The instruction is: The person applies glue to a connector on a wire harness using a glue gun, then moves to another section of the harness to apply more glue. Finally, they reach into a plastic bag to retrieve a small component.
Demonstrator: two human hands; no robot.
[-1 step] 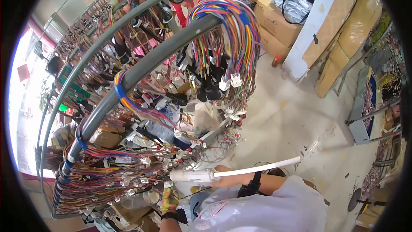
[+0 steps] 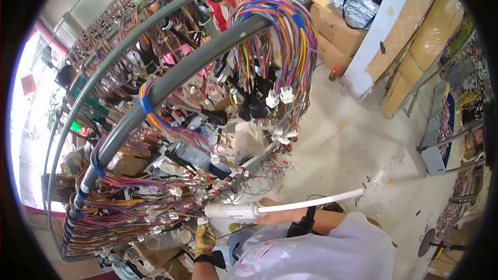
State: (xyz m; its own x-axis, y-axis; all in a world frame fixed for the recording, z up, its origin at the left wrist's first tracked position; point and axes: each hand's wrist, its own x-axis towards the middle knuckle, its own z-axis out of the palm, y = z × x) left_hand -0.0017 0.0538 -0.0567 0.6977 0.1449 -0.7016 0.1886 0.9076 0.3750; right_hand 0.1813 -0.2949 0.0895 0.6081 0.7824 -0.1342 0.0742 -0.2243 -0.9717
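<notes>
My left hand (image 2: 205, 239), in a yellow and pink patterned glove, is closed at the lower ends of the hanging wires. A small white plug connector (image 2: 202, 221) sits at its fingertips. My right forearm (image 2: 327, 221) reaches in from the right with a black band on it. A white cylindrical piece (image 2: 231, 211) with a long white tube (image 2: 314, 201) lies across my view and hides my right hand; I cannot tell whether that hand holds it. Many-coloured wire harnesses (image 2: 129, 207) with white connectors hang close to both hands.
A curved grey metal rack rail (image 2: 181, 72) carries blue-taped wire bundles (image 2: 298, 36). Other people are partly visible behind the rack. Cardboard boxes (image 2: 337, 28) and leaning boards (image 2: 386, 36) stand at the back right. A grey trolley (image 2: 433, 158) is at the right.
</notes>
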